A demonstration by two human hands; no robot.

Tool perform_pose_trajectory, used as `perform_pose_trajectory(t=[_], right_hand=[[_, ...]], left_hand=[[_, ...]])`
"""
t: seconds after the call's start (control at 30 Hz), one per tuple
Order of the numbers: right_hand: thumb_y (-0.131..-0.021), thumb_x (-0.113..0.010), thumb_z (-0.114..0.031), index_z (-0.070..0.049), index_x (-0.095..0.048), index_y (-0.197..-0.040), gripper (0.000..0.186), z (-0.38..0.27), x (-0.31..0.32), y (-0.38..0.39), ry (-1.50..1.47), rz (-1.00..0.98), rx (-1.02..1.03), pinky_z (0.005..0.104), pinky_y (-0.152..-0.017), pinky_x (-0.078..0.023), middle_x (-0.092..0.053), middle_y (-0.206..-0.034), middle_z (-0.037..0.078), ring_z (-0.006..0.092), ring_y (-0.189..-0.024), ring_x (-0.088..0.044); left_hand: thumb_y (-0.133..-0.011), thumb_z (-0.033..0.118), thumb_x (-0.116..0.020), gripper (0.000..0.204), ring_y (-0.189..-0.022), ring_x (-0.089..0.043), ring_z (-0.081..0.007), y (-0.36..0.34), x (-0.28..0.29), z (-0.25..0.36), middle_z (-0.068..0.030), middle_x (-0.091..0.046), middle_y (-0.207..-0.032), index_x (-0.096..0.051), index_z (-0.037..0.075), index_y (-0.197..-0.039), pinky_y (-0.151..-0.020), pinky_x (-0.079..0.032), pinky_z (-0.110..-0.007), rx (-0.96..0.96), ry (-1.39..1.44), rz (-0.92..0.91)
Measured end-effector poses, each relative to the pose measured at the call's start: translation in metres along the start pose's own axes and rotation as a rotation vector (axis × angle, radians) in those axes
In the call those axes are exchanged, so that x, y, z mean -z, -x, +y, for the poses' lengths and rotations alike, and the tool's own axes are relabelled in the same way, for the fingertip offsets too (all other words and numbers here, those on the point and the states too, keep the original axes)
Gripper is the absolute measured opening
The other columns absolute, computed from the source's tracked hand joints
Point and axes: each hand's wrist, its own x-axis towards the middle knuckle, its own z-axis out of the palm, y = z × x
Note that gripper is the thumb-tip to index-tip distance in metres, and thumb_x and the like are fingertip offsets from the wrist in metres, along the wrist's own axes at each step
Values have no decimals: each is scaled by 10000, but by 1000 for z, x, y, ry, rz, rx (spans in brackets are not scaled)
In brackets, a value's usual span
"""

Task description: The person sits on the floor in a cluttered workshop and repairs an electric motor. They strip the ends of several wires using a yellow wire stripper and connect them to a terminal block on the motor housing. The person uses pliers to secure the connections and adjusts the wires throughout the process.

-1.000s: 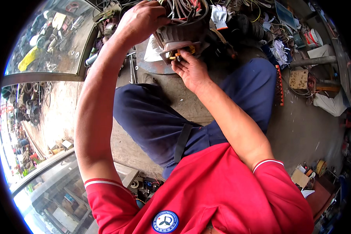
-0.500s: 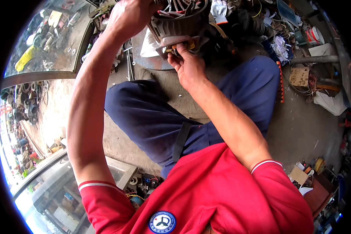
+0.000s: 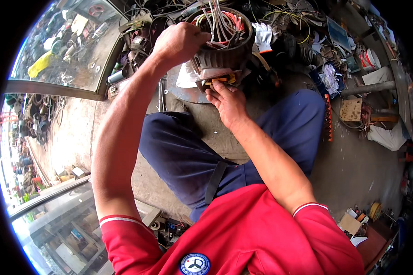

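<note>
A dark ribbed motor housing (image 3: 218,59) stands open end up at the top middle. Pale leads (image 3: 218,20) rise from inside it, and red insulation shows around the inner wall. My left hand (image 3: 179,43) reaches over the housing's left rim, fingers curled in toward the leads; what they grip is hidden. At the rectangular opening (image 3: 205,84) on the housing's near side, my right hand (image 3: 229,103) has its thumb and fingers pinched together. Yellow-orange pieces (image 3: 229,79) show there, right by the fingertips; what exactly is held is too small to tell.
Under the housing is a round grey plate (image 3: 186,94). White work gloves (image 3: 263,36) lie to its right, near coiled cables and scrap. My bent legs in blue trousers flank the floor in front. Glass-paned frames (image 3: 55,89) stand at left, and a metal bar (image 3: 369,88) juts in at right.
The view has shifted, so the housing sits lower and more of its wire-filled top shows. Both hands remain at the housing, the left at its rim, the right at the side opening.
</note>
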Motion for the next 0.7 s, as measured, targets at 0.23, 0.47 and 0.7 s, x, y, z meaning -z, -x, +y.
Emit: perform_pose_trajectory(t=[0.23,0.47,0.7], right_hand=[[-880,-744,-152,-55,-605,-969,192,16,-18,0,36,68,66,276,-640,-554,-654,-869,41,156,-730,-655],[-913,-715,-216,-61,-593,-1102,273,6,-4,0,97,8,7,327,-729,-557,-654,-986,71,221,-865,-675],[-904,-711,-341,-67,-594,-1141,381,-9,-1,11,187,-77,-128,387,-824,-507,-644,-1088,95,240,-1002,-635]], left_hand=[[-896,437,-666,449,-526,-491,-99,-14,-3,-27,-23,-555,-559,-717,3,-795,-529,-419,-330,49,205,-2],[-898,324,-629,332,-492,-524,-145,9,1,-14,-63,-559,-548,-694,20,-781,-513,-442,-357,141,275,75],[-912,353,-692,360,-575,-503,-65,59,-25,-47,16,-591,-658,-724,-5,-900,-541,-408,-264,193,943,515]])
